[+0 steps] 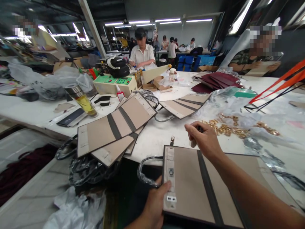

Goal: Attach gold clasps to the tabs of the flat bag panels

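My left hand [154, 202] grips the near left edge of a flat beige bag panel [187, 181], thumb on its pale strip. Dark bands cross this panel, and a plastic-wrapped handle [144, 171] loops out from its left side. A small dark tab with a gold metal clasp [172, 140] sticks up past the panel's top corner. Above the panel, my right hand [201, 136] is closed with fingers curled; whatever may be in them is hidden. Just beyond it lies a pile of small gold metal fittings [226, 128] on the white table [147, 143].
Similar panels [116, 121] are stacked at left, overhanging the table edge. Behind them stand a bottle of yellow liquid [82, 100] and a green-topped machine [116, 81]. Dark red pieces [216, 81] lie at the back right. Orange straps [278, 82] hang at right. Co-workers sit across the table.
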A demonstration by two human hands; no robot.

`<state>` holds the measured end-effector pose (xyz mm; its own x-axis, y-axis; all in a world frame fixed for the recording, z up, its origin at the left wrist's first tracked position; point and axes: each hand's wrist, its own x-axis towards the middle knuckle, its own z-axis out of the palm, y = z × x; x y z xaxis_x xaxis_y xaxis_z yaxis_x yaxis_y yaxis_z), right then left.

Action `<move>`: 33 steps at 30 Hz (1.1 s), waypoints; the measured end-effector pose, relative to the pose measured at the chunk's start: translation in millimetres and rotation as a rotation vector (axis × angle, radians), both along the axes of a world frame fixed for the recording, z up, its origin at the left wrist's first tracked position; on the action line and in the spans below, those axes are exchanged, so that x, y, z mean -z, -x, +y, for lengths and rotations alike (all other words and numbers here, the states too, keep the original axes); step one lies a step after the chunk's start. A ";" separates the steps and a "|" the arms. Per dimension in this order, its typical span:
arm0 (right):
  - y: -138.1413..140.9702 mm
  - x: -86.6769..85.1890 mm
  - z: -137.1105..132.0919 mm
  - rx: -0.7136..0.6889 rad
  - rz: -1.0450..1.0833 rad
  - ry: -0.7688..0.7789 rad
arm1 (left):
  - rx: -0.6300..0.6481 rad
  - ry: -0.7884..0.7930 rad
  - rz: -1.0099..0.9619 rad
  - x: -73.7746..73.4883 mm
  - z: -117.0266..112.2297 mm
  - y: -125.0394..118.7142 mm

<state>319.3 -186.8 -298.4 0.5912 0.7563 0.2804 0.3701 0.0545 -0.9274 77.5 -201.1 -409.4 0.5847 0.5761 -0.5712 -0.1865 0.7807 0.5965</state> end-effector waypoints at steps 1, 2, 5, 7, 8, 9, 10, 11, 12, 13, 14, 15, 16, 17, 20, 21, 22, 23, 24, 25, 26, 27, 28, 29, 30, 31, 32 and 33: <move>6.8 3.4 -6.2 0.012 0.130 -0.048 | 0.002 0.007 0.008 0.8 -0.5 -0.7; 13.4 8.2 -11.6 0.009 0.250 -0.092 | -0.001 0.013 0.013 1.5 -0.6 -2.3; 30.4 27.0 -22.9 -0.005 0.507 -0.201 | -0.028 0.002 0.033 2.9 0.8 -10.2; 39.4 38.3 -27.6 0.002 0.604 -0.243 | -0.037 -0.017 0.049 2.4 2.2 -15.3; 43.2 42.7 -29.5 0.012 0.639 -0.263 | -0.037 -0.027 0.055 1.9 2.8 -17.2; 46.5 46.3 -31.3 0.021 0.666 -0.283 | -0.036 -0.037 0.059 1.3 3.4 -18.7; 49.3 49.1 -32.9 0.029 0.688 -0.302 | -0.037 -0.049 0.060 0.8 3.9 -19.8; 51.7 51.2 -34.2 0.036 0.704 -0.323 | -0.039 -0.061 0.064 0.5 4.4 -20.7; 53.6 52.7 -35.3 0.040 0.715 -0.343 | -0.043 -0.071 0.069 0.5 4.9 -21.5; 55.1 53.7 -36.1 0.044 0.722 -0.364 | -0.047 -0.079 0.076 0.8 5.4 -22.3; 56.3 54.4 -36.4 0.044 0.726 -0.384 | -0.051 -0.083 0.084 1.3 5.9 -23.1; 57.1 54.8 -36.2 0.043 0.729 -0.401 | -0.053 -0.085 0.091 2.0 6.3 -23.9; 57.8 55.2 -35.6 0.040 0.734 -0.416 | -0.053 -0.085 0.094 2.7 6.6 -24.6; 58.4 55.7 -34.6 0.036 0.742 -0.429 | -0.053 -0.086 0.094 3.5 6.9 -25.2; 60.5 58.0 -30.7 0.033 0.783 -0.443 | -0.054 -0.095 0.087 5.6 6.9 -25.5; 61.4 59.1 -29.6 0.033 0.795 -0.444 | -0.057 -0.099 0.086 6.2 6.8 -25.3; 62.4 60.3 -28.7 0.032 0.806 -0.443 | -0.059 -0.104 0.085 6.9 6.7 -25.0; 63.3 61.4 -28.0 0.030 0.816 -0.442 | -0.062 -0.108 0.085 7.7 6.7 -24.7; 64.1 62.4 -27.5 0.025 0.824 -0.441 | -0.063 -0.110 0.086 8.4 6.8 -24.5; 64.6 63.3 -27.0 0.020 0.833 -0.441 | -0.064 -0.110 0.088 9.0 7.1 -24.4; 64.8 64.1 -26.6 0.017 0.841 -0.439 | -0.062 -0.111 0.091 9.5 7.5 -24.4; 64.5 64.8 -26.2 0.019 0.850 -0.437 | -0.061 -0.113 0.094 9.9 7.9 -24.5; 63.7 65.5 -25.7 0.025 0.861 -0.437 | -0.058 -0.114 0.097 10.1 8.5 -24.5; 62.7 66.3 -25.2 0.036 0.874 -0.439 | -0.054 -0.115 0.095 10.3 9.0 -24.5; 61.4 67.0 -24.6 0.052 0.888 -0.445 | -0.049 -0.115 0.088 10.4 9.5 -24.4; 60.3 67.7 -24.0 0.071 0.903 -0.451 | -0.046 -0.116 0.080 10.7 10.0 -24.2; 59.5 68.3 -23.4 0.089 0.916 -0.457 | -0.045 -0.115 0.073 11.2 10.4 -23.9; 59.4 68.7 -22.9 0.104 0.924 -0.462 | -0.042 -0.112 0.068 11.9 10.7 -23.6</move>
<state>259.9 -209.8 -367.1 0.7790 0.6236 -0.0658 -0.4517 0.4852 -0.7487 101.1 -190.4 -421.3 0.5213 0.6617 -0.5389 -0.1738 0.7006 0.6921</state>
